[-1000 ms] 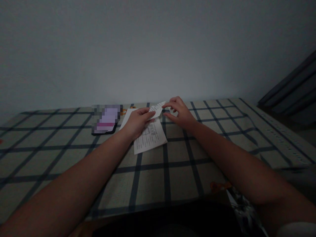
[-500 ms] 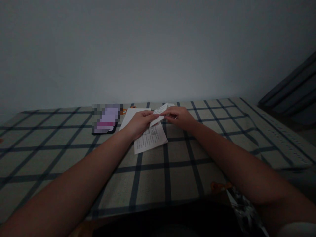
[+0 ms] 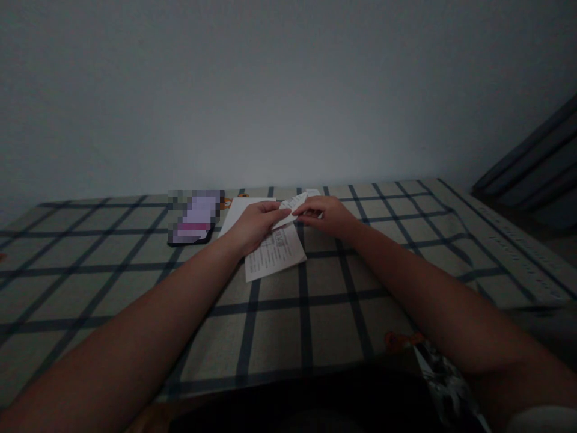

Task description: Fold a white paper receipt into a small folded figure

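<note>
Between my two hands is a folded piece of printed paper [image 3: 288, 218], raised at an angle near the middle of the table. My left hand [image 3: 258, 224] pinches its left side with thumb and fingers. On the other side, the fingertips of my right hand [image 3: 325, 215] are closed at the paper's right edge. Below and partly behind my left hand lies a printed sheet [image 3: 274, 255], flat on the cloth. A blank white sheet [image 3: 238, 210] lies behind my left hand, partly covered by it.
A phone [image 3: 193, 219] with a lit, blurred screen lies to the left of the papers. The table wears a checked cloth [image 3: 180, 300] and stands against a grey wall [image 3: 288, 90]. Dark folded fabric [image 3: 536, 162] hangs at the far right.
The folded paper has tipped lower and flatter between my hands. My right hand has shifted very slightly down; my left hand stays in place.
</note>
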{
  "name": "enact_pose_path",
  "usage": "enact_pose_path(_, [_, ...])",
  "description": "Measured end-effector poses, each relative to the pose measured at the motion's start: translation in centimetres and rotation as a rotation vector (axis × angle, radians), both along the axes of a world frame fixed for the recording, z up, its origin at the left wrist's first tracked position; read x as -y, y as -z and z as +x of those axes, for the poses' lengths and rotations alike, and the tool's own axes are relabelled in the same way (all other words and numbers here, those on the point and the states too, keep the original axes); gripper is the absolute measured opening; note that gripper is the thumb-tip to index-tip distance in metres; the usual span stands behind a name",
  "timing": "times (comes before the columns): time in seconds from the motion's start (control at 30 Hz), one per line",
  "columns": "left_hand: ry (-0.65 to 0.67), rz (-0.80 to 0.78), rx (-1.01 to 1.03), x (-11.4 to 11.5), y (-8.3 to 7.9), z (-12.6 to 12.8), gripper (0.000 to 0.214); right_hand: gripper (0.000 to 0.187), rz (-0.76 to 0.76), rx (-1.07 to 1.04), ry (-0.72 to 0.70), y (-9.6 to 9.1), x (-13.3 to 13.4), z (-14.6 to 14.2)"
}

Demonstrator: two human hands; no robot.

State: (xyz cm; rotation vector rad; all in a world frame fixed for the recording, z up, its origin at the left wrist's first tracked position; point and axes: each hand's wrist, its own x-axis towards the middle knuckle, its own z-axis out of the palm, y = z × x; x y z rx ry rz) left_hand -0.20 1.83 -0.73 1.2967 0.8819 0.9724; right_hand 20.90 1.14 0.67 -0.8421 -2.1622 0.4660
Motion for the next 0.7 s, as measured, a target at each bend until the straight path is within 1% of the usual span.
enact_pose_path(0.13, [0.017,0.026,0.033,-0.1,0.1,0.0,0.029,0.018,-0.041,-0.004,-0.02,-0.1,-0.2,0.2])
enact_pose_path(0.27, [0.002,0.055,0.033,0.0,0.2,0.1,0.031,0.02,-0.148,-0.015,-0.028,-0.3,-0.1,0.2])
enact_pose_path(0.4, [0.018,0.074,0.033,0.1,0.0,0.2,0.032,0.024,-0.24,-0.109,-0.049,0.0,-0.3,0.2])
enact_pose_path(0.5, [0.037,0.1,-0.009,0.2,-0.1,0.2,0.029,0.024,-0.298,-0.181,-0.061,0.4,-0.7,0.1])
enact_pose_path(0.7, [0.016,0.105,-0.022,0.5,-0.3,0.3,0.025,0.022,-0.377,-0.277,-0.024,0.8,-0.8,-0.2])
